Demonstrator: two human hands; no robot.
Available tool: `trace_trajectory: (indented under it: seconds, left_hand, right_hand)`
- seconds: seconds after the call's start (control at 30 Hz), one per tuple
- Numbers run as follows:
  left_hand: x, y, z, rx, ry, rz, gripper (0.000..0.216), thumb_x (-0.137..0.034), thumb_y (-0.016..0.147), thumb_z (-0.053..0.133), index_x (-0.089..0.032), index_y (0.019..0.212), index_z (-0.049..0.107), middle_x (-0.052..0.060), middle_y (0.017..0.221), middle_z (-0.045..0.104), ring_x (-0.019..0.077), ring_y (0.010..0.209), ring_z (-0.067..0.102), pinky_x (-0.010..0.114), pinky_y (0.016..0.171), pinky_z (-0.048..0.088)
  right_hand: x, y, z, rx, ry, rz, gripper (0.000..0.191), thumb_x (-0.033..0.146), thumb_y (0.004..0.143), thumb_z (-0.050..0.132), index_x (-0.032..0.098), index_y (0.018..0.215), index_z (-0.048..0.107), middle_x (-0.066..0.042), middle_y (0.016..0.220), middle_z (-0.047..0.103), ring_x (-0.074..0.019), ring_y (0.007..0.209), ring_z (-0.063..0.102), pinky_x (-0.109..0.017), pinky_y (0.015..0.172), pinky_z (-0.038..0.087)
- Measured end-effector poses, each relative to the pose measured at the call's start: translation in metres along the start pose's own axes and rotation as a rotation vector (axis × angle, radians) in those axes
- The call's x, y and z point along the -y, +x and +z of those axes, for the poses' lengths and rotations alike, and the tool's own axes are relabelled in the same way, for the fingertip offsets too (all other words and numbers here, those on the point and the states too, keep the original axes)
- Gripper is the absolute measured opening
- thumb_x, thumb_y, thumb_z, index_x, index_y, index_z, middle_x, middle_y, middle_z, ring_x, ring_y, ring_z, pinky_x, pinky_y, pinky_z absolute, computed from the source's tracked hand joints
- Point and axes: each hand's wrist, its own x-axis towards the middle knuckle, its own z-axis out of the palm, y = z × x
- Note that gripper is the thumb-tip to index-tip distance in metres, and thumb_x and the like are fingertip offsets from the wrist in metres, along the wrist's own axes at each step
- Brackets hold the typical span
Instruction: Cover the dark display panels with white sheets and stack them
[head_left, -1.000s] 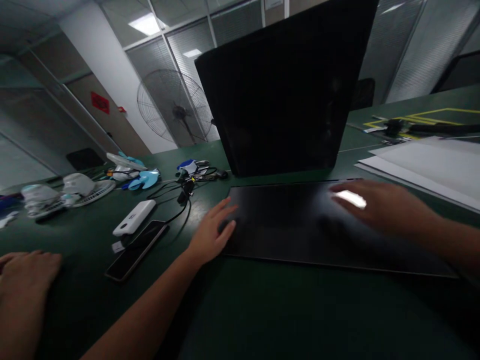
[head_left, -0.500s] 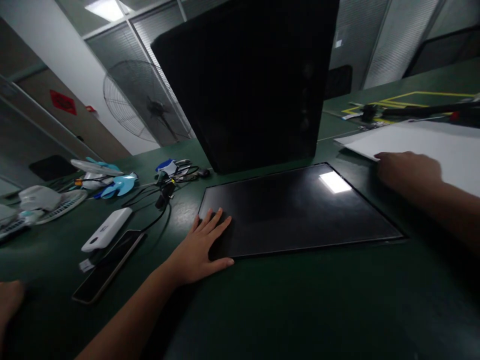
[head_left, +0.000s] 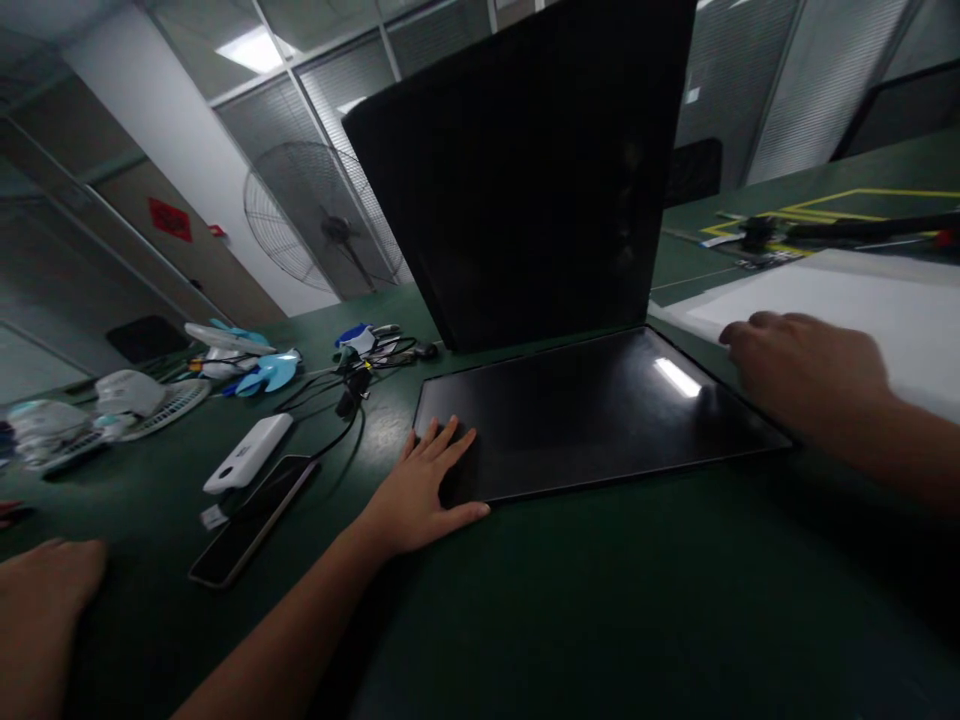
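My left hand lies spread and palm-down on the left front corner of a flat black panel, its thumb along the front edge. The panel rests on the green table and mirrors a ceiling light near its right side. At the right, my right hand is closed at the near edge of a white sheet, with its fingertips mostly out of sight. That sheet's left corner comes close to the panel's far right corner. Behind the panel stands a large dark upright board.
Left of my arm lie a phone, a white power bank and tangled cables. Fan parts with blue blades are farther left. Another person's hand rests at the left edge. A black tool lies at back right.
My right hand and the white sheet have shifted left toward the panel. The light's reflection in the panel has narrowed. My left hand stays on the panel while the view has turned slightly.
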Motion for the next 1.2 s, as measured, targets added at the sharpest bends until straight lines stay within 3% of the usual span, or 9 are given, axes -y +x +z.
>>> trace_trajectory:
  seconds: [0.2, 0.33, 0.43, 0.6, 0.77, 0.87, 1.03, 1.1, 1.2]
  left_hand:
    - [-0.002, -0.001, -0.003, -0.006, -0.008, -0.027, 0.114, -0.077, 0.082, 0.068, -0.024, 0.169, 0.017, 0.02, 0.175, 0.012, 0.0436, 0.161, 0.011, 0.072, 0.126, 0.009]
    - [-0.006, 0.0, -0.006, -0.059, -0.027, -0.016, 0.121, -0.076, 0.079, 0.073, -0.026, 0.17, 0.012, 0.019, 0.176, 0.003, 0.0451, 0.161, 0.01, 0.073, 0.124, 0.016]
    - [-0.007, 0.001, -0.008, -0.108, 0.011, 0.064, 0.096, -0.069, 0.08, 0.077, -0.033, 0.161, 0.041, 0.014, 0.176, 0.016, 0.0453, 0.16, 0.017, 0.072, 0.124, 0.019]
    - [-0.006, 0.0, -0.01, -0.223, 0.094, 0.215, 0.046, -0.06, 0.079, 0.082, -0.033, 0.116, 0.081, 0.01, 0.155, 0.057, 0.044, 0.147, 0.047, 0.072, 0.124, 0.022]
    - [-0.008, -0.003, -0.017, -0.223, 0.13, 0.168, 0.037, -0.058, 0.086, 0.075, -0.027, 0.105, 0.083, 0.01, 0.12, 0.079, 0.036, 0.112, 0.075, 0.06, 0.103, 0.056]
    - [-0.011, -0.004, -0.023, -0.237, 0.159, 0.163, 0.035, -0.057, 0.09, 0.069, -0.025, 0.092, 0.084, 0.009, 0.11, 0.082, 0.0319, 0.1, 0.079, 0.05, 0.089, 0.064]
    - [-0.007, -0.01, -0.023, -0.44, 0.166, 0.187, 0.043, -0.055, 0.095, 0.056, -0.022, 0.085, 0.083, 0.012, 0.117, 0.08, 0.0337, 0.104, 0.078, 0.055, 0.098, 0.059]
    - [-0.004, -0.012, -0.021, -0.58, 0.1, 0.155, 0.047, -0.051, 0.098, 0.049, -0.021, 0.086, 0.083, 0.013, 0.122, 0.078, 0.033, 0.109, 0.077, 0.053, 0.103, 0.057]
    - [-0.001, -0.011, -0.015, -0.708, -0.071, -0.034, 0.052, -0.046, 0.103, 0.041, -0.02, 0.083, 0.082, 0.01, 0.114, 0.081, 0.0284, 0.105, 0.077, 0.044, 0.1, 0.058]
  right_hand:
    - [0.089, -0.06, -0.019, 0.031, -0.053, -0.361, 0.03, 0.003, 0.087, 0.051, 0.014, 0.102, 0.075, -0.015, 0.098, 0.066, -0.0239, 0.08, 0.063, -0.03, 0.056, 0.032]
    - [0.127, -0.09, -0.017, -0.233, 0.038, -0.777, 0.022, 0.007, 0.083, 0.06, 0.016, 0.097, 0.074, -0.011, 0.09, 0.064, -0.0214, 0.071, 0.06, -0.032, 0.055, 0.042]
    - [0.134, -0.094, -0.012, -0.35, 0.193, -0.988, 0.023, 0.012, 0.088, 0.062, 0.017, 0.107, 0.073, -0.008, 0.092, 0.065, -0.0193, 0.076, 0.06, -0.031, 0.059, 0.046]
    - [0.121, -0.076, -0.003, -0.222, 0.324, -1.069, 0.033, 0.016, 0.097, 0.058, 0.02, 0.128, 0.068, -0.008, 0.108, 0.068, -0.0187, 0.089, 0.064, -0.032, 0.071, 0.053]
    - [0.089, -0.04, 0.012, -0.037, 0.434, -0.917, 0.04, 0.04, 0.104, 0.051, 0.026, 0.139, 0.065, -0.009, 0.131, 0.065, -0.022, 0.112, 0.065, -0.04, 0.095, 0.053]
    - [0.048, -0.01, 0.021, -0.037, 0.34, -0.617, 0.047, 0.052, 0.105, 0.041, 0.029, 0.137, 0.067, -0.007, 0.134, 0.066, -0.0224, 0.113, 0.064, -0.041, 0.098, 0.051]
    - [-0.055, 0.034, 0.056, -0.214, 0.139, -0.083, 0.072, 0.054, 0.104, 0.035, -0.001, 0.148, 0.053, -0.035, 0.149, 0.045, -0.0491, 0.144, 0.035, -0.068, 0.11, 0.029]
    - [-0.094, 0.044, 0.075, -0.104, 0.016, 0.152, 0.081, 0.063, 0.103, 0.031, 0.002, 0.154, 0.046, -0.035, 0.158, 0.033, -0.0493, 0.152, 0.018, -0.069, 0.11, 0.023]
    - [-0.128, 0.051, 0.09, 0.22, 0.047, 0.375, 0.085, 0.07, 0.102, 0.024, 0.007, 0.155, 0.047, -0.036, 0.151, 0.043, -0.048, 0.139, 0.042, -0.059, 0.095, 0.038]
